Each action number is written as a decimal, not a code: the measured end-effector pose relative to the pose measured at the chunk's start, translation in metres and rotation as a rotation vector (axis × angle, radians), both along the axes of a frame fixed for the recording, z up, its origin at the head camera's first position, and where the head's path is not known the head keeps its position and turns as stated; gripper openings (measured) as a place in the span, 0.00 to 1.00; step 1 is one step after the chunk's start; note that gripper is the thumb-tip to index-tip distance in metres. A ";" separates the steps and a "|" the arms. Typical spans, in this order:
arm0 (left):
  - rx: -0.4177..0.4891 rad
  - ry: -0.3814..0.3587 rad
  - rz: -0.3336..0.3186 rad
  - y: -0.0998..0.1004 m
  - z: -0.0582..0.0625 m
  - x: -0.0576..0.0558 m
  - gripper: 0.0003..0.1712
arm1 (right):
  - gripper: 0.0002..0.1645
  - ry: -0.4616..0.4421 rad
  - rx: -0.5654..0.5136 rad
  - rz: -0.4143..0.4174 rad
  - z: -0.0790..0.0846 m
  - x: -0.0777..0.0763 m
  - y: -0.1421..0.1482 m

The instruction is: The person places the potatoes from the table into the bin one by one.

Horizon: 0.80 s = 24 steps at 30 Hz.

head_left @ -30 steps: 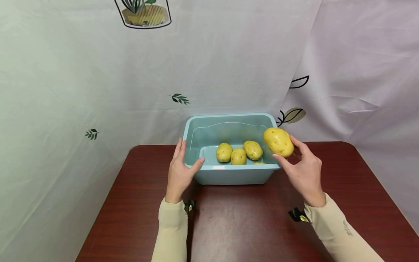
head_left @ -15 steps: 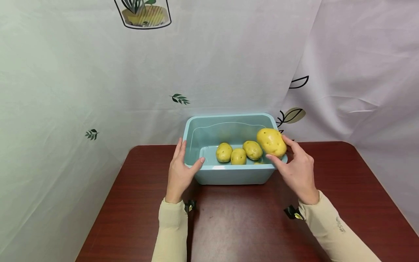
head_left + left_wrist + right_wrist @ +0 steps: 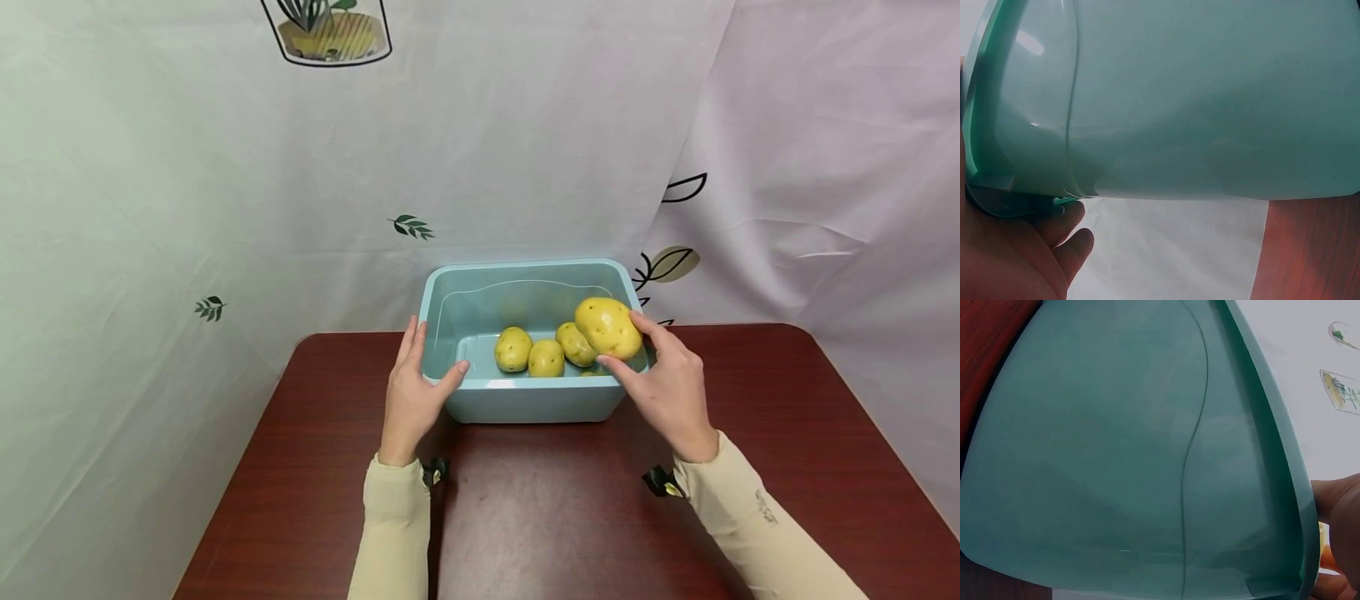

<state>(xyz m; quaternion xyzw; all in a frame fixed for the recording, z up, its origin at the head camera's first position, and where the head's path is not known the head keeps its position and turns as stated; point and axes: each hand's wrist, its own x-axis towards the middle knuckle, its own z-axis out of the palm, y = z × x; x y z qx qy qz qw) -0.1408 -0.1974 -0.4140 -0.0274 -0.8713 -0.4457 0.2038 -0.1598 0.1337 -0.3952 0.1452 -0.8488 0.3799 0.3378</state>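
Note:
A light blue plastic basin (image 3: 532, 404) stands on the table, with several yellow potatoes inside, such as one potato (image 3: 513, 349) and another (image 3: 546, 358). One more is mostly hidden behind the front wall. Over the basin's right end my right hand (image 3: 671, 392) holds a larger potato (image 3: 608, 327) between thumb and fingers. It overlaps a potato (image 3: 573, 344) lying behind it. My left hand (image 3: 411, 396) grips the basin's front left corner, thumb over the rim and fingers along the outer side. In the left wrist view, fingertips (image 3: 1075, 253) show beside the rim's corner.
The dark red wooden table (image 3: 510, 517) has rounded far corners. Behind it hangs a pale cloth (image 3: 525, 150) with printed leaves, close to the basin's back rim. Both wrists wear black straps.
My right hand has carried the large potato leftward and slightly lower, from the basin's right rim to over its inside. The left hand and the basin have stayed put.

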 end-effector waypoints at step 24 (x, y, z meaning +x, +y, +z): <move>-0.018 0.010 0.007 0.000 -0.001 -0.002 0.52 | 0.40 -0.082 0.045 0.053 0.001 -0.004 0.003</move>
